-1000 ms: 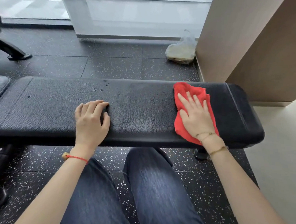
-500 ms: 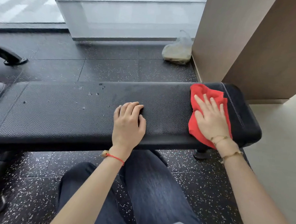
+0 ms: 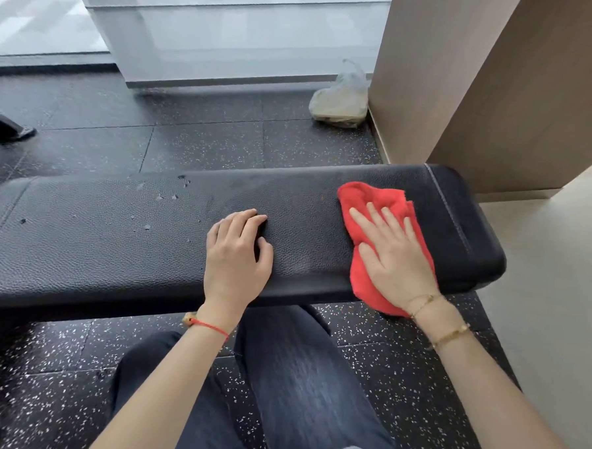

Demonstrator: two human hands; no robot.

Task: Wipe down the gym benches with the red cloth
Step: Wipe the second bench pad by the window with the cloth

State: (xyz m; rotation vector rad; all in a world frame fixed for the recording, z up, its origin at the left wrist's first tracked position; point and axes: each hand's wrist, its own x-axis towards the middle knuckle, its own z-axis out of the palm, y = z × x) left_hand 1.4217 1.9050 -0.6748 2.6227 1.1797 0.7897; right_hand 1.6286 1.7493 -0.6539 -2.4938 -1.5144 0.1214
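Flat on the long black textured-vinyl gym bench, toward its right end: crumpled red cloth, pinned under the right hand, fingers straight and spread, pressing rather than gripping. Nearer the bench's middle: left hand, resting on the padding, fingers loosely bent, holding nothing. Left of that hand on the bench top: scattered small pale droplets. Beyond the bench's right end: lumpy clear plastic bag on black speckled rubber floor.
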